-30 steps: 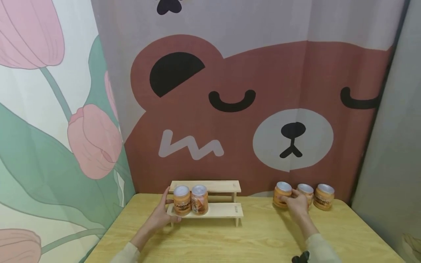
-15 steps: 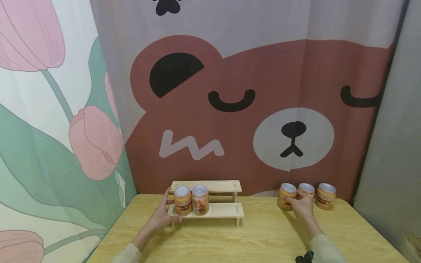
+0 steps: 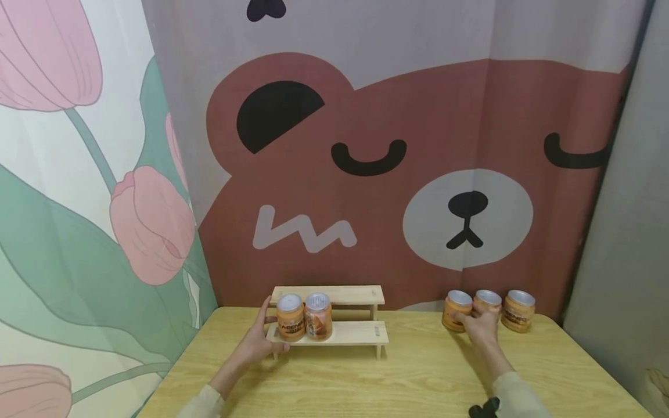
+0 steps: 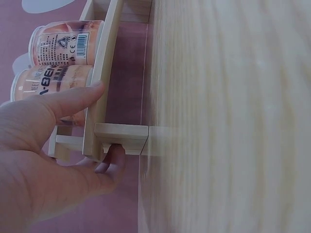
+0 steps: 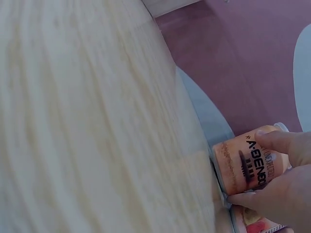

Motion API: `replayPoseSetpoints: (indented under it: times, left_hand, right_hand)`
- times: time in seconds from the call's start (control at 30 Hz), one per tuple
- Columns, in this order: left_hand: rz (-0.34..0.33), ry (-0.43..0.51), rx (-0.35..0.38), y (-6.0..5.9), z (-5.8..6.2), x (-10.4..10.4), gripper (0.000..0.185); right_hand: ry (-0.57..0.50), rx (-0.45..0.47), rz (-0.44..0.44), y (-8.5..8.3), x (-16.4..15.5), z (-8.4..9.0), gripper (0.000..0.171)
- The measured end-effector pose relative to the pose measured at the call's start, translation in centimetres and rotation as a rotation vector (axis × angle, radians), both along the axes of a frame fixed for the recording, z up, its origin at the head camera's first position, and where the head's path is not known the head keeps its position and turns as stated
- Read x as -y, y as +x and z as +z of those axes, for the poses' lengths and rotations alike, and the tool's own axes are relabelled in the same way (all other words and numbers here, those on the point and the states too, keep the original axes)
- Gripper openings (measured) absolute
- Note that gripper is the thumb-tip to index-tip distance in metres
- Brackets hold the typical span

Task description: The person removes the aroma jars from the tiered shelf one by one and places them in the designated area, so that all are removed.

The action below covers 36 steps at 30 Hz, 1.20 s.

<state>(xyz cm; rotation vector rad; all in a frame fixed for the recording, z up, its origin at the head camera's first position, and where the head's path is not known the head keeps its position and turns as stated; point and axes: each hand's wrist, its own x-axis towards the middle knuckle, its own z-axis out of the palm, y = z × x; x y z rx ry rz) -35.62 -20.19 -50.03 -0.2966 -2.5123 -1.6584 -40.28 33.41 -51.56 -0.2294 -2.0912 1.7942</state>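
Five small jars look alike, with orange wrap labels and pale silvery lids; the first stand jar and the second stand jar stand upright, side by side, towards the left of the lower tier of a two-tier pale wooden stand; well to the right, near the back edge, the left row jar, the middle row jar and the right row jar stand upright in a row; dark lettering runs across the left row jar. The tabletop is yellowish wood grain; behind hangs a brown bear print, with a pink tulip print to the left. The two hands are well apart; the left hand pinches the stand's left end, thumb on the lower tier's front edge, fingers round behind the leg; the right hand grips the left row jar between thumb and fingers, knuckles before the middle row jar.
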Motion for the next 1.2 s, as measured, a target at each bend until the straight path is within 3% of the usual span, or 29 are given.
replayPoseSetpoints:
  times: [0.2,0.33,0.57,0.67,0.83,1.0,1.2]
  left_hand:
    - [0.001,0.005,-0.006,0.0,-0.2,0.0,0.135]
    - [-0.002,0.005,-0.01,0.0,-0.2,0.1,0.135]
    - [-0.003,0.014,-0.012,0.0,-0.1,0.1,0.133]
    - [0.002,0.012,-0.012,0.0,0.1,0.2,0.133]
    - [0.011,0.005,0.005,0.1,0.1,0.4,0.134]
    - [0.005,0.007,0.006,0.1,0.1,0.3,0.133]
    - [-0.002,-0.008,-0.003,-0.2,0.0,0.0,0.133]
  right_hand:
    - [-0.021,0.005,0.087,0.2,-0.4,-0.2,0.083]
    - [0.023,0.025,0.08,0.2,-0.4,0.5,0.082]
    - [0.116,0.019,0.1,1.2,0.1,4.6,0.075]
    - [0.149,-0.003,0.069,1.8,0.9,6.4,0.073]
    - [0.095,-0.053,0.014,2.6,2.6,8.6,0.055]
    - [-0.012,-0.143,0.103,3.2,4.1,9.8,0.044]
    - [0.045,-0.192,0.206,4.3,5.9,10.8,0.045]
